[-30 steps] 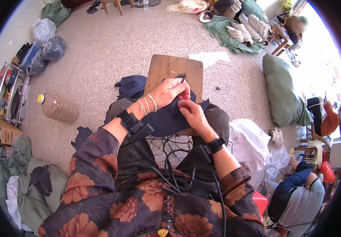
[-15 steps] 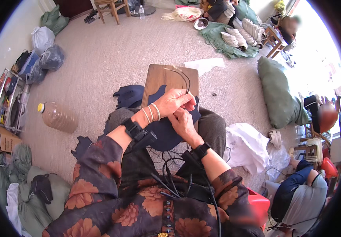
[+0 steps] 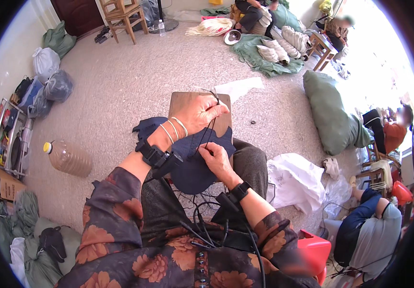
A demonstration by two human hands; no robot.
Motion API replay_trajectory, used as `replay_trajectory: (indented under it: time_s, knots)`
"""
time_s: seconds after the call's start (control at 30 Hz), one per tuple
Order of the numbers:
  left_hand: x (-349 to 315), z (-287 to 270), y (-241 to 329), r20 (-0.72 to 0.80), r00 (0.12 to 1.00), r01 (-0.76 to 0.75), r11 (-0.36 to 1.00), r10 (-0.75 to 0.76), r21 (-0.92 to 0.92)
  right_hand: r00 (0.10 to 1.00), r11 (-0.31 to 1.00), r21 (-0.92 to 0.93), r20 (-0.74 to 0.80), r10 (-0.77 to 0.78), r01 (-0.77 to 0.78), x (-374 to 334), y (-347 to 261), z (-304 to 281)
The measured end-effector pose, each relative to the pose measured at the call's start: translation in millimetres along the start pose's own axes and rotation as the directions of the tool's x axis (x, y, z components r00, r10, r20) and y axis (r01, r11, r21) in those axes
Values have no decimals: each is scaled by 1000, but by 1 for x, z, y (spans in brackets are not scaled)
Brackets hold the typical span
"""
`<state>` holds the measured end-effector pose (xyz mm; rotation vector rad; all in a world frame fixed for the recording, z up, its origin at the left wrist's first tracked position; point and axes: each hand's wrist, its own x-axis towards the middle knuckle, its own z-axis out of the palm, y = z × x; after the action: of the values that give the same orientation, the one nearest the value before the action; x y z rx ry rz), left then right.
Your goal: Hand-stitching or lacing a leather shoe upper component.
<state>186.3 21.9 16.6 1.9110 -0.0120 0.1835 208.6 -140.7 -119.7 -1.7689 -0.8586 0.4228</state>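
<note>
A thin black cord (image 3: pixel 209 131) runs between my two hands, doubled into strands. My left hand (image 3: pixel 201 114), wearing pale bands at the wrist, is closed on the cord at its far end, over a wooden board (image 3: pixel 180 98). Nearer to me, my right hand (image 3: pixel 218 162) pinches the cord's lower end between thumb and fingers. Under both hands a dark navy fabric piece (image 3: pixel 192 175) lies over the board and my lap. More navy fabric (image 3: pixel 144 126) shows at the board's left side. Exactly how the cord meets the fabric is hard to make out.
A large plastic bottle (image 3: pixel 67 158) with a yellow cap stands on the floor to the left. At right lie a stuffed green sack (image 3: pixel 329 113) and white cloth (image 3: pixel 295 180). A red stool (image 3: pixel 315 249) is near my right elbow. Other people sit along the right.
My left hand has moved away from the right hand, toward the far end of the board. The cord now stretches between them instead of looping above the left hand. The view has shifted slightly.
</note>
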Motion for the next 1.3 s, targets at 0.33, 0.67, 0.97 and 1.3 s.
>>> replay_trajectory:
  time_s: [0.33,0.67,0.97,1.3]
  knots:
    - [-7,-4,23,-65,979,192,981,-194,-38,998,882,469,13,-57,45,26,-69,-25]
    - [0,-6,10,-121,992,29,999,-25,36,1000,704,710,4,-25,14,31,-86,-35]
    - [-3,-6,17,-105,993,47,997,-53,-61,996,791,607,-18,-83,77,35,-88,-38]
    - [-2,-4,24,-28,993,108,986,-112,-130,995,800,592,-24,-102,96,40,-88,-38]
